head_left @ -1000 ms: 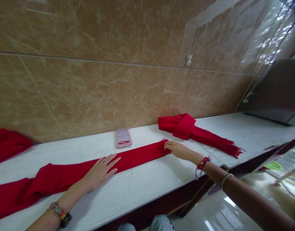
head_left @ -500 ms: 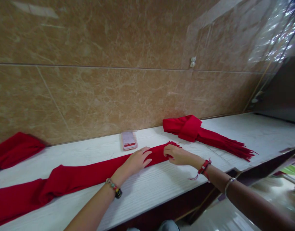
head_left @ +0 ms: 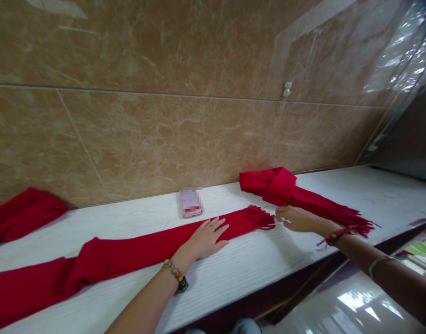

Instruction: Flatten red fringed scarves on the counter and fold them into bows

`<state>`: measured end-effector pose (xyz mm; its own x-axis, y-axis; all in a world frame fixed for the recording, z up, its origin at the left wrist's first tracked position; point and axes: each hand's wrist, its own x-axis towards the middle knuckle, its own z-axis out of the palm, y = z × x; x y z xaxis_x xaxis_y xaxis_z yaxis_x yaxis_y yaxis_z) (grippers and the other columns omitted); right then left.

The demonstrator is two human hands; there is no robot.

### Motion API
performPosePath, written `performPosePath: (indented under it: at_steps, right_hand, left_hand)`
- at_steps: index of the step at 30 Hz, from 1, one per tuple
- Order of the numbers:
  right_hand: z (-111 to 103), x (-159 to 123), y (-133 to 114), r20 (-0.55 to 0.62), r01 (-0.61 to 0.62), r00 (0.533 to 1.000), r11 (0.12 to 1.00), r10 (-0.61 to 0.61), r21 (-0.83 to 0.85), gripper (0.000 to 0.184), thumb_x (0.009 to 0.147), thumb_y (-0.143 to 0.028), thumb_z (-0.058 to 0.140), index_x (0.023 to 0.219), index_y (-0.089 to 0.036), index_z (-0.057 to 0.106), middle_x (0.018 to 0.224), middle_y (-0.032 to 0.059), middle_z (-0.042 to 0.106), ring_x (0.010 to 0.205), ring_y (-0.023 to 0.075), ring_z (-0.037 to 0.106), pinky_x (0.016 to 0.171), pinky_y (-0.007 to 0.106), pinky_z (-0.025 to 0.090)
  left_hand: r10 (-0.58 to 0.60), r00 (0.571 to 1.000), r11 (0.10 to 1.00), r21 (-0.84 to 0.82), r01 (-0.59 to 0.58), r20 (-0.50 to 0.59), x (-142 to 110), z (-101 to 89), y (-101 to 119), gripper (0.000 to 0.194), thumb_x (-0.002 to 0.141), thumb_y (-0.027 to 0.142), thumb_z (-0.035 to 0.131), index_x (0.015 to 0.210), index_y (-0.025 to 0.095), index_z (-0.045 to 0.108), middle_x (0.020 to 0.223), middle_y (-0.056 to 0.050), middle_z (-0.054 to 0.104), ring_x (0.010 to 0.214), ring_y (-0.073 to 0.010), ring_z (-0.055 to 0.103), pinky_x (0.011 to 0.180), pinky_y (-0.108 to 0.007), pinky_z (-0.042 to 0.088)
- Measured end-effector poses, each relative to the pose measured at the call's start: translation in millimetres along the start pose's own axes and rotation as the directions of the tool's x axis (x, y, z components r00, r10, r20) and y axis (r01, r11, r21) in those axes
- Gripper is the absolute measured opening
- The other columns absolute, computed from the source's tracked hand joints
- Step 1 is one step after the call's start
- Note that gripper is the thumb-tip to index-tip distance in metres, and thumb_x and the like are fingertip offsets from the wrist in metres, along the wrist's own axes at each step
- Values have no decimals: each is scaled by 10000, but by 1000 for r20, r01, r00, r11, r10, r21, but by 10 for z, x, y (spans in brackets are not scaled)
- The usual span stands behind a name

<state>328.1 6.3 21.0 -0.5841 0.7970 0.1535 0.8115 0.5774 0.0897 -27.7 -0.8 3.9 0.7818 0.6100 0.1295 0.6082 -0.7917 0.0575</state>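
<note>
Left hand (head_left: 204,239) flat on a long red cloth scarf (head_left: 136,253), right hand (head_left: 296,219) just beyond its fringe

The scarf runs across the white wood-grain tabletop (head_left: 227,273) from the near left towards the right, smooth in its right part and bunched into a raised fold farther left. The left hand presses on the smooth part, palm down, fingers extended and slightly spread, gripping nothing. The right hand is just to the right of the scarf's red fringe (head_left: 260,217), fingers curled inwards; whether they pinch anything or touch the strands cannot be made out.

On the far side, a pink-edged phone (head_left: 191,202) lies near the scarf. Farther right, a folded-over red scarf with a fringed end (head_left: 279,188) lies partly behind the right hand. At the far left, a rumpled red cloth (head_left: 28,211) lies against the brown marble-patterned wall (head_left: 164,139).
</note>
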Motion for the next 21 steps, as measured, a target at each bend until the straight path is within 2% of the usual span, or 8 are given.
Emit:
performPosePath:
  at_steps: [3,6,8,11,14,17,21]
  right_hand:
    - [-61,6,-74,-66,-15,997,990,24,137,247,698,-70,431,847,-187,590,921,69,609,852,171,567,778,305,452]
    - [-57,216,-398,-202,78,979,970,-31,230,241,736,-99,438,911,-193,575,1015,85,576,975,190,514,863,345,412]
    - [-1,398,-627,-239,122,969,957,-58,262,237,730,-92,444,912,-184,564,988,87,574,954,191,508,851,347,411]
    - [109,569,-799,-220,93,975,959,-33,267,222,690,-43,413,806,-171,553,842,65,577,821,174,517,765,315,428]
    - [174,531,-697,-160,47,987,978,-14,202,215,662,-35,403,747,-169,549,790,55,573,780,171,514,744,306,419]
    - [187,348,-419,-101,5,995,994,7,111,211,664,-55,409,751,-165,566,824,68,587,817,181,528,770,306,409]
    - [175,88,-84,-67,-129,989,991,131,30,210,707,-73,379,735,-161,567,779,75,590,735,176,547,697,295,425]
  left_hand:
    - [-4,1000,1000,-3,4,-14,-5,16,-1,510,882,479,277,1319,220,324,1401,-60,316,1295,-191,238,1047,-346,179]
    - [-4,1000,1000,-3,4,-30,-13,21,0,514,882,484,271,1312,210,341,1397,-67,322,1294,-199,240,1047,-344,181]
    - [-4,999,1000,-3,4,-38,-16,19,2,523,882,488,268,1313,202,343,1394,-77,325,1293,-203,242,1047,-343,185]
    - [-8,999,1000,-11,7,-45,-18,14,3,522,882,489,267,1313,204,344,1392,-78,328,1289,-202,252,1046,-350,192]
    - [-3,999,1000,-26,1,-45,-21,13,0,515,883,485,268,1308,207,354,1392,-71,330,1288,-202,253,1048,-359,194]
    - [-2,999,999,-37,0,-43,-27,12,-1,515,882,487,270,1308,209,356,1391,-69,332,1287,-206,255,1047,-365,198]
    - [-10,999,999,-42,8,-49,-31,13,9,520,882,490,262,1314,212,346,1392,-72,330,1286,-211,258,1042,-373,205]
